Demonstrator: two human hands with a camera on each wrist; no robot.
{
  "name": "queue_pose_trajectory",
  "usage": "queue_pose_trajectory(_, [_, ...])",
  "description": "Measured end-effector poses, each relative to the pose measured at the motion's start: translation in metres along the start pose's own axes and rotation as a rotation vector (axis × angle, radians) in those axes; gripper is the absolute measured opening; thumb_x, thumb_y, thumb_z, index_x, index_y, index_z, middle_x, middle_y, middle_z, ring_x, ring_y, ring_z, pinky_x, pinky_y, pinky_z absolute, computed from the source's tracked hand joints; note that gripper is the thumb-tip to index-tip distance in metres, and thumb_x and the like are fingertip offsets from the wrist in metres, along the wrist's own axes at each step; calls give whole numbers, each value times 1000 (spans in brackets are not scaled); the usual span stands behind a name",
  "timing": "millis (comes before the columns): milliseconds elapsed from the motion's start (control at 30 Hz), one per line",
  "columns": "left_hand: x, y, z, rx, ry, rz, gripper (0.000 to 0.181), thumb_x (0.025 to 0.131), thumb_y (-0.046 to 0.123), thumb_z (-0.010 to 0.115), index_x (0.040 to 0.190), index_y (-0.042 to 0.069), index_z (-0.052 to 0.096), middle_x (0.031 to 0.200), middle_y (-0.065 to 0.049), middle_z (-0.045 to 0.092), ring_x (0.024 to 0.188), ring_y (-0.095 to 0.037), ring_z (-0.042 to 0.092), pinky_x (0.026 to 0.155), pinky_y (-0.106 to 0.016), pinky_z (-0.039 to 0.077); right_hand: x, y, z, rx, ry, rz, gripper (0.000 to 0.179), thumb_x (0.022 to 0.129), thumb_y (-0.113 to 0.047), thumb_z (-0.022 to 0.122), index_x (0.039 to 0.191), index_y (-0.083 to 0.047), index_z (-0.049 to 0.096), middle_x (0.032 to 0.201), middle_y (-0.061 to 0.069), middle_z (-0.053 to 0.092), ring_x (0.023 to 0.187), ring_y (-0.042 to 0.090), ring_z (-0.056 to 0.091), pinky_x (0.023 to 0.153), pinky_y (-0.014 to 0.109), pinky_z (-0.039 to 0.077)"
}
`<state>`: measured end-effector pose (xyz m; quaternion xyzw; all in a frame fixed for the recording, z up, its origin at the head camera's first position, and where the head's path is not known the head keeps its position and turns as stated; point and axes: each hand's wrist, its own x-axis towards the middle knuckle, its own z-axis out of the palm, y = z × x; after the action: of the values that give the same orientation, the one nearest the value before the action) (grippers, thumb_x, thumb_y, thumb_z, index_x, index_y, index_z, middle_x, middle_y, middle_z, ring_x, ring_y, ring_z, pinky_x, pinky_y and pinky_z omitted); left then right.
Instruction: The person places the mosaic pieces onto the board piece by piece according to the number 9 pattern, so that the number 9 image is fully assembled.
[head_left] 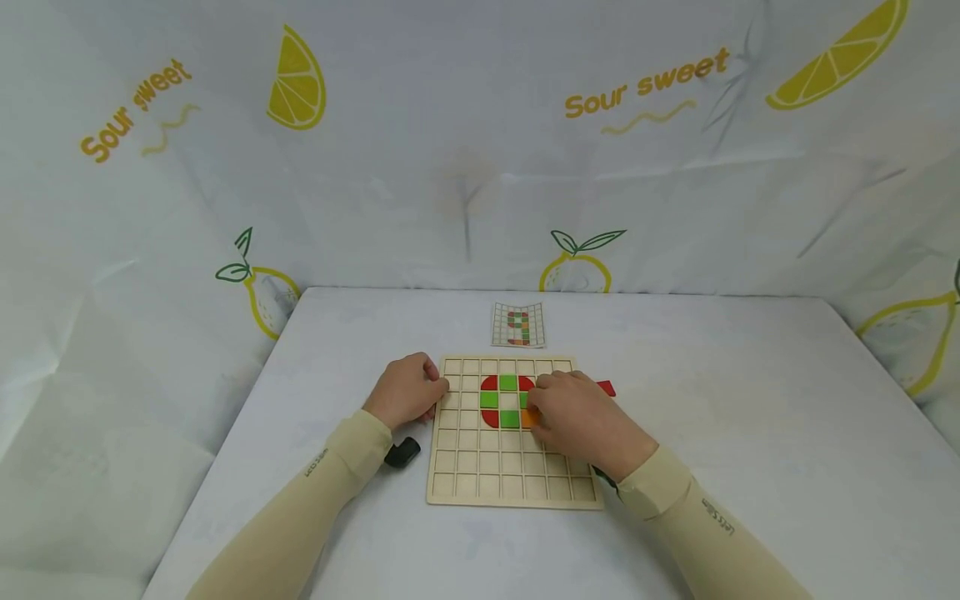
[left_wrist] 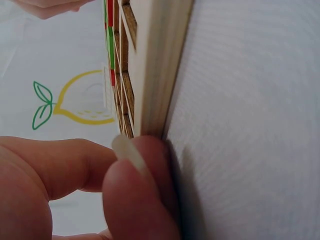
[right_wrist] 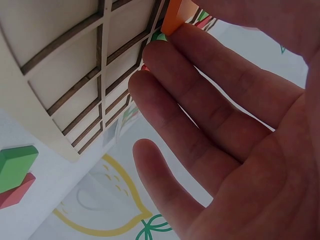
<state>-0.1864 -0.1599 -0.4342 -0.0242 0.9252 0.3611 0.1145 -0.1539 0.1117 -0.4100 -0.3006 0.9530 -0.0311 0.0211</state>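
A wooden grid board (head_left: 487,462) lies on the table, with a ring of green tiles (head_left: 508,382) and rounded red tiles (head_left: 489,418) in its cells. My left hand (head_left: 405,390) holds the board's left edge, thumb and fingers right at the rim in the left wrist view. Over the right side of the ring, my right hand (head_left: 581,417) pinches an orange tile (right_wrist: 175,17) at the ring's lower right corner. That hand hides part of the board's right side. In the right wrist view its other fingers (right_wrist: 185,115) extend above the grid.
Behind the board lies a pattern card (head_left: 519,333) showing a coloured figure on a grid. Right of the board are a loose red piece (head_left: 607,388) and a green piece (right_wrist: 17,167). A small black object (head_left: 402,452) shows beside the left wrist. White lemon-print cloth (head_left: 412,208) hangs behind the table.
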Motion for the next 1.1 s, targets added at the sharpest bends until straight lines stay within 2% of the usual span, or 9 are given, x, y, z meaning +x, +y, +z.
queue_pose_trajectory(1100, [-1, 0, -1, -14, -5, 2, 14, 100, 22, 64, 100, 9, 63, 64, -5, 69, 54, -16, 66, 55, -27, 54, 2, 0, -1, 24, -23, 16, 9, 91, -22, 84, 91, -16, 78, 79, -7, 59, 79, 14, 54, 94, 45, 54])
